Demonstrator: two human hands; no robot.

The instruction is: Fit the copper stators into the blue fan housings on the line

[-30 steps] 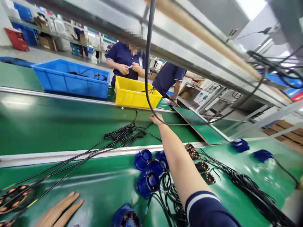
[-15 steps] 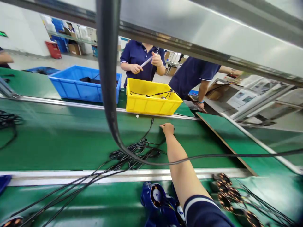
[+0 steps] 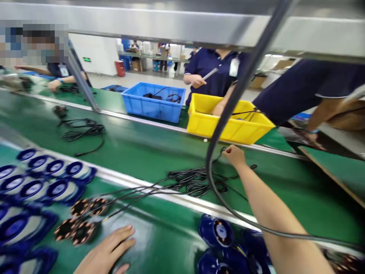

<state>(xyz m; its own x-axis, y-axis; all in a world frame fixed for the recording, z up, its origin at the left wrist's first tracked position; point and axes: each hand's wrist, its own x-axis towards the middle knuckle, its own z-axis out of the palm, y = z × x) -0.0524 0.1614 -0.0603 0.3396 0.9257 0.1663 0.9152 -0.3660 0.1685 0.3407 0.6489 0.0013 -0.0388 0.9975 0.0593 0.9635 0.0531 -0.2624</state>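
Observation:
My right hand [image 3: 234, 155] reaches over the far belt, its fingertips pinched at the small plug [image 3: 223, 149] on a black cable. A coiled bundle of black cables [image 3: 191, 179] lies just below and left of it, with another plug [image 3: 253, 166] resting to the right. From the bundle, leads run down to several copper-wound stators [image 3: 75, 222] on the near work surface. My left hand [image 3: 110, 247] is low in view, open with fingers spread, just right of the stators. It holds nothing.
Blue housings [image 3: 37, 188] stand in rows at left; more housings [image 3: 221, 238] sit front right. Behind the belt are a blue bin [image 3: 154, 108] and a yellow bin [image 3: 228, 131]. A thick hanging cable [image 3: 211, 167] crosses the view. Co-workers stand opposite, one reaching into the yellow bin.
The view has swung left, bringing in my left hand, the stators and the housing rows. My right hand has come to the cable's plug. A co-worker's hand has gone into the yellow bin.

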